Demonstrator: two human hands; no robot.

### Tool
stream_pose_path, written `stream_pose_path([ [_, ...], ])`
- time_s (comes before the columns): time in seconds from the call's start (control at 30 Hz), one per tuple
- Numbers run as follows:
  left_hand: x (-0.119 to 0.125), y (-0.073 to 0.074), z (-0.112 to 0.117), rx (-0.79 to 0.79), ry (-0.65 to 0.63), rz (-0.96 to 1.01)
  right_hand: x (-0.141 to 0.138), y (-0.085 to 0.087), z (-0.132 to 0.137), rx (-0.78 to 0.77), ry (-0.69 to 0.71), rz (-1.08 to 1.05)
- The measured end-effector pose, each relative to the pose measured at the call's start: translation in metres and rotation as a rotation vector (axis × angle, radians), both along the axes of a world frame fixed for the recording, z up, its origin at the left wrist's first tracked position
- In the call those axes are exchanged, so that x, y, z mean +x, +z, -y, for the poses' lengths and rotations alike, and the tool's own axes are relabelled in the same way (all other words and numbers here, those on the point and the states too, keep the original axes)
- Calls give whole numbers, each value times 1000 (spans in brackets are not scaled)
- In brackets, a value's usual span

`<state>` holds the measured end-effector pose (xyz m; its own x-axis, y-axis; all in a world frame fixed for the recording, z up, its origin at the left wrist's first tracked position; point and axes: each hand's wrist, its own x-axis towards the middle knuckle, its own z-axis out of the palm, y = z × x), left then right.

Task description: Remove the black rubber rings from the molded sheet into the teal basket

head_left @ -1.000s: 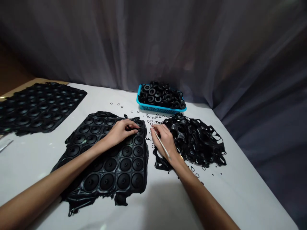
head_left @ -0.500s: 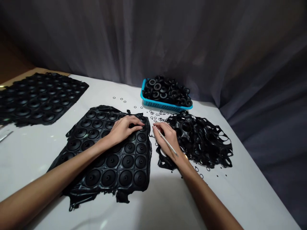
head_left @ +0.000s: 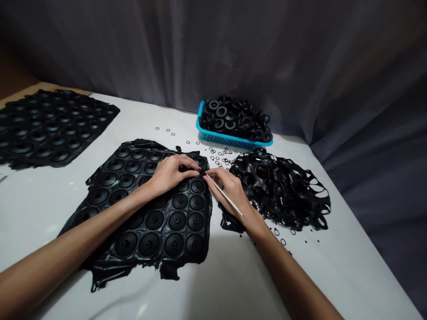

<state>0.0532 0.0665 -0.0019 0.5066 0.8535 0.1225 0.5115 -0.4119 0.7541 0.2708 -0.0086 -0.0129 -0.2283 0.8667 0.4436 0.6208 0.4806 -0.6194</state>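
Observation:
A black moulded rubber sheet covered in round discs lies on the white table in front of me. My left hand rests over its upper right part, thumb and fingers closed on a small black rubber piece at the sheet's edge. My right hand grips a thin, pale, pen-like tool, whose back end points down toward my wrist. Its tip meets the black piece by my left fingertips; the exact contact is too small to make out.
Behind stands a blue basket heaped with black rubber rings. A tangle of holed rubber scrap lies to the right. Small thin rings are scattered between. Another moulded sheet lies far left; a grey curtain hangs behind.
My right hand has moved left with the tool, bringing its tip to my left fingertips. My left hand stays near the same spot on the sheet. The view has shifted slightly.

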Motion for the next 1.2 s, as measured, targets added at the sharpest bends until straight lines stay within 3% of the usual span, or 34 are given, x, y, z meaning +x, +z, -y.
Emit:
stream_pose_path([
  [0.23,5,3,4,-20,100,5,-3,0,1,1,-21,-35],
  [0.43,6,4,6,72,58,49,-4,-2,0,14,-28,-16],
  [0.93,15,3,7,260,28,-104,-2,1,-4,-70,-19,-101],
  [1.2,16,2,4,249,2,-96,-2,3,-7,-149,-17,-129],
])
